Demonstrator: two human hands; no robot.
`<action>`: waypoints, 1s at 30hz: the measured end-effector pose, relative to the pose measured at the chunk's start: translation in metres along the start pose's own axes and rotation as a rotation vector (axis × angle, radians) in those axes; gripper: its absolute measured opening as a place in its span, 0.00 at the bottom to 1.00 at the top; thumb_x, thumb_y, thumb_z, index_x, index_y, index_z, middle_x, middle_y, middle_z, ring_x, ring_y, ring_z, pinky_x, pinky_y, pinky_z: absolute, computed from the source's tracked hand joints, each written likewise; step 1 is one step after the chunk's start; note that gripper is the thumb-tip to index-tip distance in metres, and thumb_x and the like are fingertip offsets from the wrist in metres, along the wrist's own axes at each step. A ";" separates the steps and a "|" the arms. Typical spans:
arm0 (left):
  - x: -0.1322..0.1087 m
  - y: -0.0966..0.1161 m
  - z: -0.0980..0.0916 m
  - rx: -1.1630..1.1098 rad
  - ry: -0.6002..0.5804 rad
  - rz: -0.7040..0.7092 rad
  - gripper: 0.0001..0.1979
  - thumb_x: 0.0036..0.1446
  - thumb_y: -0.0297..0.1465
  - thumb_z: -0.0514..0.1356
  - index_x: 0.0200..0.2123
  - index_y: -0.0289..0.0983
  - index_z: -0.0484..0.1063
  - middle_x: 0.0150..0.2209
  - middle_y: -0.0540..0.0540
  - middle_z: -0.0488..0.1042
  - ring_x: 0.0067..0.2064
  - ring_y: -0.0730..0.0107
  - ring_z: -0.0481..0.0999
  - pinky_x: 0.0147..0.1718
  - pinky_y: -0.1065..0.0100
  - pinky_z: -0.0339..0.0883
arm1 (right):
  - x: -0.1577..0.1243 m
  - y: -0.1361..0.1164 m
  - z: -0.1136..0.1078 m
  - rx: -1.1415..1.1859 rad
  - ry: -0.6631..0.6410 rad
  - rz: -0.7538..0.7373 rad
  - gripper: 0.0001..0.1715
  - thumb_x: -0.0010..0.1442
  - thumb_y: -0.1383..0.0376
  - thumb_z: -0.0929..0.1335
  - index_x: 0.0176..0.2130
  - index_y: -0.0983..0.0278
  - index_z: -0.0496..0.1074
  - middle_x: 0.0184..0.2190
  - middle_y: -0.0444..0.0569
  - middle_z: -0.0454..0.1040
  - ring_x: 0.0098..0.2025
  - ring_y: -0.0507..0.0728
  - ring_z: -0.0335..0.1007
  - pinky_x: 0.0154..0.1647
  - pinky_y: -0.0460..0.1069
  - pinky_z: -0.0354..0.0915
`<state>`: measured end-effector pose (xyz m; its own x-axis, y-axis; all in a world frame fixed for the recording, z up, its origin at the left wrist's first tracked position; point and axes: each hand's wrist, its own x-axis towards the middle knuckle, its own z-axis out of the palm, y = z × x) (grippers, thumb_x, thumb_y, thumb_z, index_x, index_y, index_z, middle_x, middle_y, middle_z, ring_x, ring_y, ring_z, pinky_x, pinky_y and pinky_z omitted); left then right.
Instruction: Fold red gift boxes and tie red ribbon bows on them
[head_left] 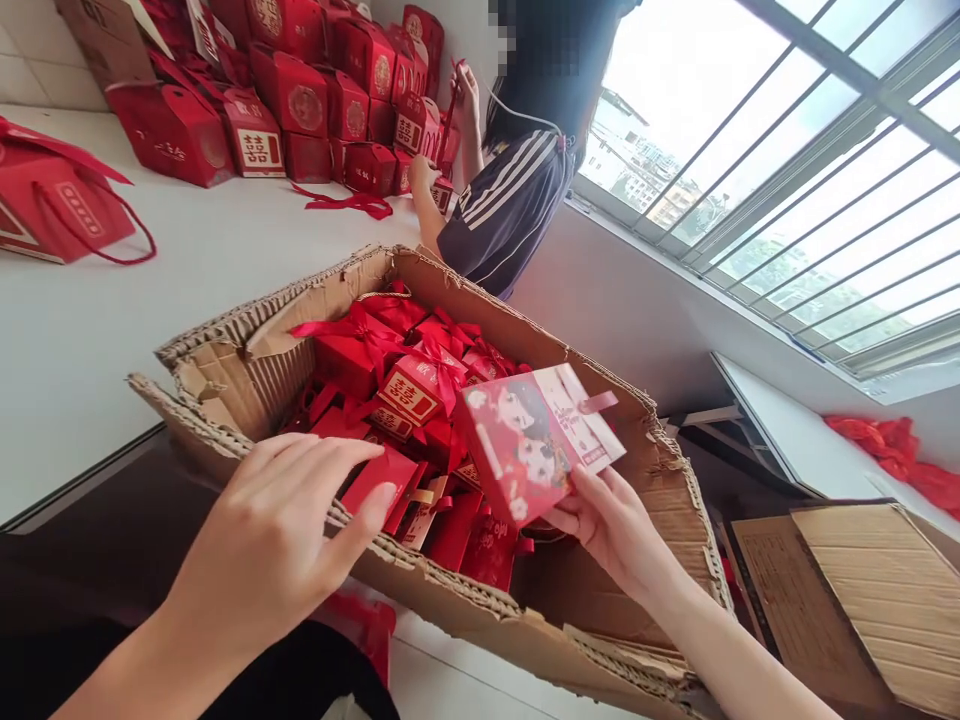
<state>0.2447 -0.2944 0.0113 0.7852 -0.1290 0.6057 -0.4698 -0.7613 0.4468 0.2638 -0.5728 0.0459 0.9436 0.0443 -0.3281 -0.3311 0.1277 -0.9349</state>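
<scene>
My right hand (600, 510) grips the lower edge of a red gift box (517, 440), printed with cartoon figures and fitted with a pink ribbon tab. It is held tilted above the right part of an open cardboard carton (480, 590). My left hand (285, 530) reaches over the carton's near edge, thumb and fingers apart, close to a plain red box (386, 487); whether it touches that box I cannot tell. Inside the carton lie several red candy boxes (409, 390) tied with ribbons, and several flatter red boxes (457, 530) along the near side.
On the white table (247, 230), several red candy boxes (289, 90) are stacked at the back, with a handled red box (67, 200) at left. A co-worker (510, 200) handles a ribbon there. Another cardboard box (885, 590) stands at right, below a barred window (780, 200).
</scene>
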 end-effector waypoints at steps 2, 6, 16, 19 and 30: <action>0.004 0.008 0.003 -0.066 -0.040 -0.059 0.24 0.57 0.45 0.54 0.53 0.39 0.65 0.44 0.43 0.76 0.45 0.54 0.74 0.46 0.57 0.64 | -0.003 0.006 -0.004 -0.188 0.036 -0.199 0.22 0.50 0.58 0.74 0.44 0.61 0.69 0.46 0.51 0.76 0.46 0.58 0.74 0.46 0.53 0.72; 0.010 0.020 0.006 -0.251 -0.226 -0.096 0.43 0.49 0.53 0.59 0.63 0.42 0.51 0.53 0.41 0.71 0.50 0.51 0.72 0.43 0.58 0.68 | -0.005 0.011 -0.011 -0.301 -0.131 -0.309 0.20 0.50 0.56 0.74 0.41 0.60 0.69 0.43 0.52 0.77 0.46 0.60 0.73 0.47 0.55 0.70; 0.016 0.034 0.010 -0.268 -0.348 -0.002 0.28 0.52 0.40 0.60 0.56 0.38 0.61 0.48 0.42 0.73 0.48 0.55 0.72 0.48 0.57 0.65 | -0.010 0.000 0.002 -0.358 -0.020 -0.476 0.20 0.48 0.54 0.74 0.38 0.58 0.69 0.37 0.51 0.78 0.39 0.60 0.75 0.40 0.54 0.72; 0.023 0.033 0.005 -0.274 -0.495 -0.061 0.22 0.52 0.43 0.59 0.49 0.40 0.67 0.42 0.45 0.76 0.41 0.57 0.75 0.40 0.60 0.68 | -0.021 -0.011 0.011 -0.394 0.021 -0.539 0.21 0.49 0.52 0.73 0.41 0.58 0.71 0.37 0.51 0.79 0.38 0.61 0.76 0.38 0.53 0.73; 0.029 0.036 -0.010 -0.323 -0.580 -0.134 0.15 0.49 0.41 0.61 0.40 0.43 0.72 0.36 0.49 0.77 0.38 0.58 0.75 0.33 0.66 0.67 | -0.036 -0.023 0.026 -0.443 -0.039 -0.654 0.22 0.49 0.50 0.73 0.39 0.59 0.72 0.32 0.49 0.78 0.34 0.60 0.76 0.34 0.51 0.73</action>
<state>0.2469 -0.3190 0.0510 0.8921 -0.4356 0.1203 -0.3797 -0.5780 0.7224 0.2374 -0.5514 0.0828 0.9434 0.1322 0.3043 0.3295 -0.2662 -0.9059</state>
